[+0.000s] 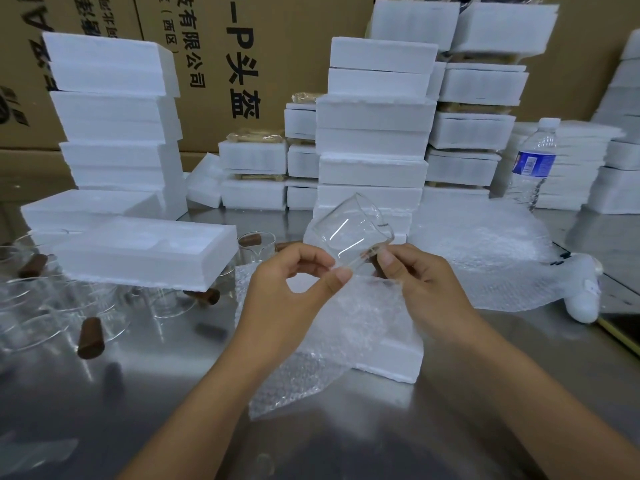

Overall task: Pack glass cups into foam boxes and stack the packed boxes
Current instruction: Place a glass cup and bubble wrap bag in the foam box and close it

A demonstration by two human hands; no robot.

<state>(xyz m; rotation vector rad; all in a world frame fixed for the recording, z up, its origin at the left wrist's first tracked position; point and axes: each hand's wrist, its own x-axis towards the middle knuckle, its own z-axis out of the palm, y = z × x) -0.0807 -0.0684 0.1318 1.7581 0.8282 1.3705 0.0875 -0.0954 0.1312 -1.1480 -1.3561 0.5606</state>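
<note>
Fingers [341, 277] either side of glass cup [349, 230]

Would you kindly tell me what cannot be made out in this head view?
Head view throughout:
- The foam box cavities, covered by bubble wrap.
- The glass cup handle, mostly behind the right hand.
- The number of loose cups at left, blurred and partly under a foam tray.
- The water bottle label text, too small.

Clear glass cup [351, 233] tilted, held above bubble-wrapped foam box [391, 355].
</note>
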